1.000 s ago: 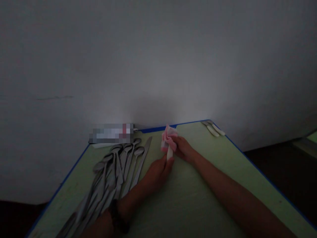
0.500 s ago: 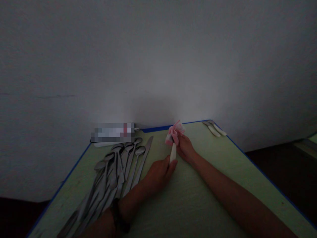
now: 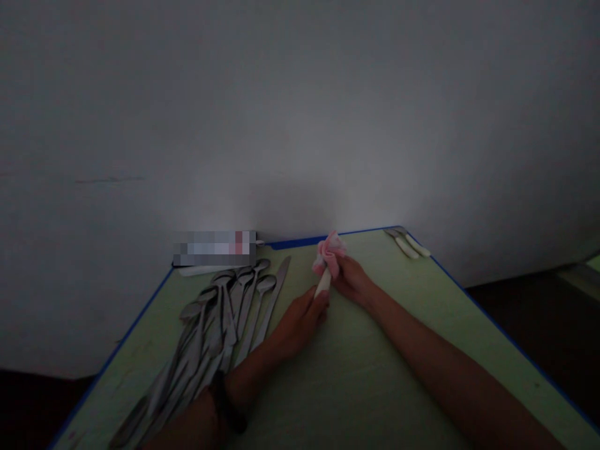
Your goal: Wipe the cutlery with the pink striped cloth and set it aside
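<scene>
My left hand (image 3: 300, 322) is closed around the pale handle of a white-handled piece of cutlery (image 3: 322, 285), held above the table's middle. A crumpled pink and white cloth (image 3: 329, 255) wraps its far end, so I cannot tell what kind of piece it is. Pinching that cloth from the right side is my right hand (image 3: 352, 279), its fingers partly hidden behind the folds. Left of my hands lies a spread pile of metal spoons (image 3: 199, 350), handles towards me. A table knife (image 3: 274, 297) lies along the pile's right edge.
Two white-handled pieces of cutlery (image 3: 412, 247) rest at the back right corner. At the back left stands a long box-like thing (image 3: 213, 249), its face blurred out. The pale green table (image 3: 384, 381) has a blue edge and meets a grey wall (image 3: 300, 112) behind.
My left hand has shifted slightly left and tilted the handle that way. The cloth's folds have changed shape around the far end as my right hand keeps hold of it.
</scene>
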Tool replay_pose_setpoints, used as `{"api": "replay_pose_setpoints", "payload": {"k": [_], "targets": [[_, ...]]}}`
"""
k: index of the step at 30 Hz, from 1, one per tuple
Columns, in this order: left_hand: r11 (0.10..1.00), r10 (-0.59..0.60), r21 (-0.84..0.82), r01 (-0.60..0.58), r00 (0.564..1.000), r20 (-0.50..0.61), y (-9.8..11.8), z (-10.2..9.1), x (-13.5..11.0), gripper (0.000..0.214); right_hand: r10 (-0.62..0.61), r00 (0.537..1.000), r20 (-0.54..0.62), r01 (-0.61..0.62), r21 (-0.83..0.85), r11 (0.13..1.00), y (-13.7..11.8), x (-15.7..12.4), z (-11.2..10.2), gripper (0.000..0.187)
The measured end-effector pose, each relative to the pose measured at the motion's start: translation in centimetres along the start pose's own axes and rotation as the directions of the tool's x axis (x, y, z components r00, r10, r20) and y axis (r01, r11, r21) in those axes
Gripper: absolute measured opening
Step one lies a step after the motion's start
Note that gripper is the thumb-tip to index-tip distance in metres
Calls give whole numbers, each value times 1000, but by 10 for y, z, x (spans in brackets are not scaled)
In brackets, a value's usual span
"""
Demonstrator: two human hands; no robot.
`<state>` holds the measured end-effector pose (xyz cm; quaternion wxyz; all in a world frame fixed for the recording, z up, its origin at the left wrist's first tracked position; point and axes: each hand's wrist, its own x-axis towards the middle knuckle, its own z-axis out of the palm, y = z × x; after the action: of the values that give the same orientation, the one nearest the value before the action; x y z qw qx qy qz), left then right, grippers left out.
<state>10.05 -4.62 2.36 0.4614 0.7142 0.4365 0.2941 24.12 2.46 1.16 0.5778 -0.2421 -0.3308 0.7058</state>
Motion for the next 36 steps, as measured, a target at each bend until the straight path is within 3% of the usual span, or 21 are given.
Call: {"api": "replay_pose_setpoints", "payload": {"k": [3,6,15,22,27,36], "targets": [[995,10,-97,-12,1000,-21,-2,0,1,36,-64,994,-87,70,70,995,2,5,-2,8],[998,22,-62,-24,999,-24,-2,0,2,37,-90,987,-131,102,87,991,2,9,-5,7],[998,-24,51,31,992,-122,-3,0,4,39,55,996,69,-57,27,998,1,1,-5,12],[972,-121,-212,104,990,-68,-7,-1,6,47,154,978,141,-141,-99,985,-3,-6,-1,15],[963,-138,-235,131,990,-11,-4,-4,9,51,228,953,198,-211,-99,972,-6,-7,-2,12],[997,-71,-43,68,995,-72,2,-5,10,36,149,977,153,-152,7,988,-3,-7,2,11]]}}
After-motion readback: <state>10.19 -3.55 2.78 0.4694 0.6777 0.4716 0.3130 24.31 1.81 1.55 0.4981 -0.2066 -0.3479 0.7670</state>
